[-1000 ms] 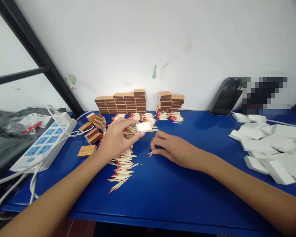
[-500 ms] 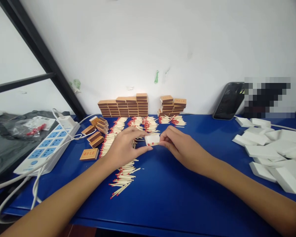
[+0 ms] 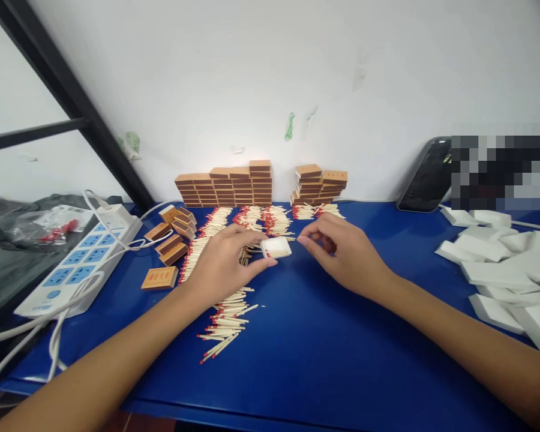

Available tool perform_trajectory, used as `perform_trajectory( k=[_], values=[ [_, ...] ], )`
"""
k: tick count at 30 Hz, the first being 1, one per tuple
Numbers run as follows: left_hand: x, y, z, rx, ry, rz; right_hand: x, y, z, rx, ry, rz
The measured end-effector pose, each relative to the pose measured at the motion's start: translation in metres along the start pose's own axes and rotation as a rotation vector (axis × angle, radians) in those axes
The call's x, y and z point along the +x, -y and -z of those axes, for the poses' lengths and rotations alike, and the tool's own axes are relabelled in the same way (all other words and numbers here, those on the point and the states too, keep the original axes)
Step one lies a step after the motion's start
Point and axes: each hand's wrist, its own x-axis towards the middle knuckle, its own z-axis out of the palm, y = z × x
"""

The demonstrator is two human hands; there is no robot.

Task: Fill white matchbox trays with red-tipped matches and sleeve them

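Observation:
Between the thumb and fingers of my left hand [image 3: 225,258] is a small white matchbox tray [image 3: 278,246], held above the blue table. A few red-tipped matches lie inside it, along the near side. My right hand [image 3: 342,249] hovers just right of the tray, apart from it, its fingers loosely curled and thumb slightly off the index finger; nothing shows in them. Loose matches [image 3: 228,321] spread in a long row beneath and beside my left hand. More match piles [image 3: 276,221] lie behind the tray.
Matchboxes are stacked [image 3: 225,187] against the wall, with a second stack [image 3: 319,183] to its right. Box sleeves [image 3: 173,249] and a labelled matchbox [image 3: 159,278] lie left, near a power strip [image 3: 78,258]. At right are white trays [image 3: 499,264] and a leaning phone [image 3: 425,174].
My right hand has let go of the tray's right end and drawn away to the right. The tray stays in my left hand, and the view has shifted slightly.

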Motion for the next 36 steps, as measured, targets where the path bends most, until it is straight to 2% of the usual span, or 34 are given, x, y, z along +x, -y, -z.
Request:
perform_trajectory(
  k=[3, 6, 11, 14, 17, 21, 24, 30, 33, 36],
  values=[
    [0.001, 0.004, 0.003, 0.010, -0.009, 0.024, 0.007, -0.016, -0.008, -0.012, 0.077, 0.000],
    [-0.001, 0.000, 0.001, -0.036, 0.070, 0.014, 0.011, -0.024, -0.017, 0.022, 0.166, 0.057],
    [-0.007, -0.018, -0.003, -0.119, 0.215, -0.027, 0.013, -0.024, -0.020, -0.003, 0.223, 0.051],
    [-0.006, -0.020, -0.003, -0.125, 0.225, -0.038, 0.013, -0.022, -0.018, -0.044, 0.251, 0.025],
    [-0.005, -0.012, -0.002, -0.116, 0.216, -0.014, 0.013, -0.021, -0.013, -0.079, 0.288, 0.003],
    [-0.004, 0.000, -0.003, -0.098, 0.194, 0.014, 0.010, -0.015, -0.001, -0.038, 0.237, 0.014],
    [-0.003, -0.001, -0.004, -0.087, 0.175, -0.001, 0.003, -0.002, 0.005, -0.017, 0.192, 0.025],
    [-0.002, -0.011, -0.003, -0.102, 0.201, -0.050, -0.008, 0.026, 0.001, 0.029, 0.293, 0.044],
    [-0.002, -0.009, -0.002, -0.113, 0.190, -0.048, -0.004, 0.018, -0.006, 0.066, 0.223, 0.056],
    [-0.004, -0.006, -0.005, -0.117, 0.180, -0.030, 0.006, -0.003, -0.013, 0.072, 0.117, 0.057]
  ],
)
